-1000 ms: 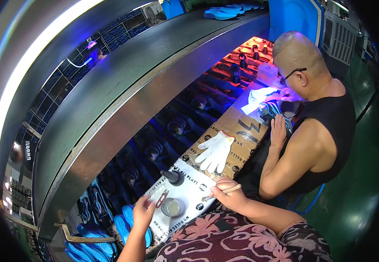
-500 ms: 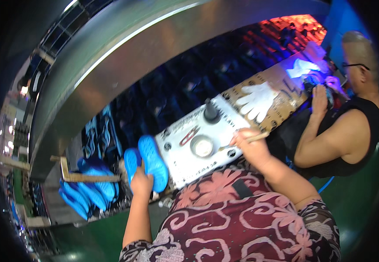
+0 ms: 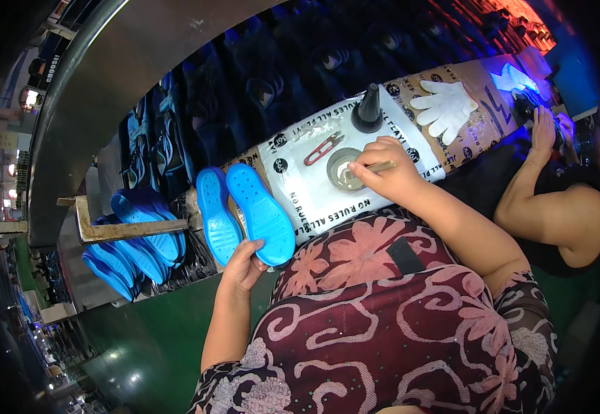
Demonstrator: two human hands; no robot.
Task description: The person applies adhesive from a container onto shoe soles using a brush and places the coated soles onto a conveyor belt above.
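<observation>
My left hand (image 3: 243, 268), low on the left, pinches the heel end of a blue shoe sole (image 3: 262, 214). A second blue sole (image 3: 216, 214) lies along its left side. Toward the right, my right hand (image 3: 391, 169) is closed around a thin brush (image 3: 383, 166) with a light handle. The brush points into a round cup (image 3: 341, 178) of pale liquid; its tip is hard to make out. The cup stands on a white printed sheet (image 3: 307, 196). Beside it lie red thread snips (image 3: 324, 149), and a black cone-topped bottle (image 3: 368, 110) stands behind.
Several blue soles (image 3: 117, 259) are stacked at left under a worn metal bracket (image 3: 134, 229). A white glove (image 3: 445, 109) lies on cardboard (image 3: 483, 127). Dark shoe uppers (image 3: 272, 86) fill the conveyor behind. A co-worker's arm (image 3: 555, 214) is close at right.
My right hand has brought the brush over the cup. My left hand has shifted to the heel of the right-hand sole. The whole view has turned slightly.
</observation>
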